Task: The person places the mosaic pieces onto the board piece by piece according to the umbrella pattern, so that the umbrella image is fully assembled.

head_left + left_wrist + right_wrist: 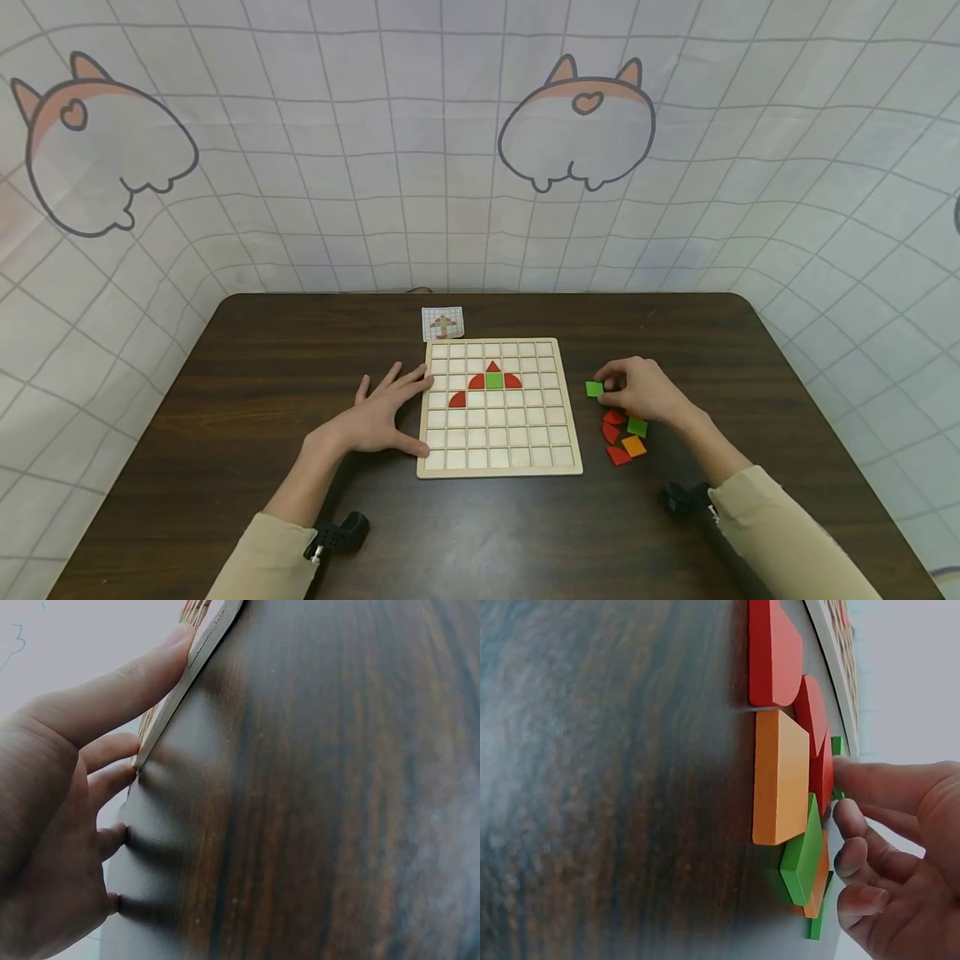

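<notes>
Right hand pinches a green tile beside the board

The right hand's thumb and finger close narrowly on the tile, right of the board; whether it is off the counter cannot be told. Next to that hand lie red pieces, an orange square and a loose green piece.

The left hand has its fingers spread wide, the thumb touching the board's left edge near the lower corner.

On the board, a green square sits below a red triangle, between two red quarter-circles; a third lies lower left. A card lies just beyond the board's far edge.
</notes>
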A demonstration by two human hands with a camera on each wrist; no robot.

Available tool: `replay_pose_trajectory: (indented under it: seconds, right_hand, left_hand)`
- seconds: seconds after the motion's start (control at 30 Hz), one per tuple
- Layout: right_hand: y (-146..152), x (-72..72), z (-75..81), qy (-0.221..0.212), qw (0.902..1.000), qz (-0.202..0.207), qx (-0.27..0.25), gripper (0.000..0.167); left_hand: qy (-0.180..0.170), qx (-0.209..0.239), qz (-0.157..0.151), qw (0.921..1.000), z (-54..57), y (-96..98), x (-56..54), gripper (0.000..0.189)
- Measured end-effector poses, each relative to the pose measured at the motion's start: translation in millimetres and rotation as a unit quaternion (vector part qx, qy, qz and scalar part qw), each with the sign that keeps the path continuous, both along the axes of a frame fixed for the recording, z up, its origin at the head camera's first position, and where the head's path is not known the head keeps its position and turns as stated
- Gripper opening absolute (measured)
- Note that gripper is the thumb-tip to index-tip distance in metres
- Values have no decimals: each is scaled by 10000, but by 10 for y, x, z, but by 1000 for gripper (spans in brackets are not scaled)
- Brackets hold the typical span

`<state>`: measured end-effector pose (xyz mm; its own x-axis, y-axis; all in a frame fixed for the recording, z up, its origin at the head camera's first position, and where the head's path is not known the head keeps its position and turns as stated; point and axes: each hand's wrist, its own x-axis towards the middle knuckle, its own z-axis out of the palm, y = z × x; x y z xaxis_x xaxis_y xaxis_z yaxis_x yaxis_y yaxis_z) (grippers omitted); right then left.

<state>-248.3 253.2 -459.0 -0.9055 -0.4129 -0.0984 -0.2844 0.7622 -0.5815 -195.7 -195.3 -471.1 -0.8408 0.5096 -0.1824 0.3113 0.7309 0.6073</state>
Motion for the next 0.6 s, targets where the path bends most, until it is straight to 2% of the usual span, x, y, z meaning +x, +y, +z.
replay_pose_trajectory:
  seconds: [0.27, 0.6]
  right_hand:
    - [-30, 4, 19, 94, 9999, 105, -44, 20]
    - [-117, 1, 84, 28, 9997, 186, -183, 22]
  left_hand:
    - [23, 60, -7, 10000, -3, -10, 4, 108]
    - [-30, 12, 5, 10000, 6, -5, 1, 108]
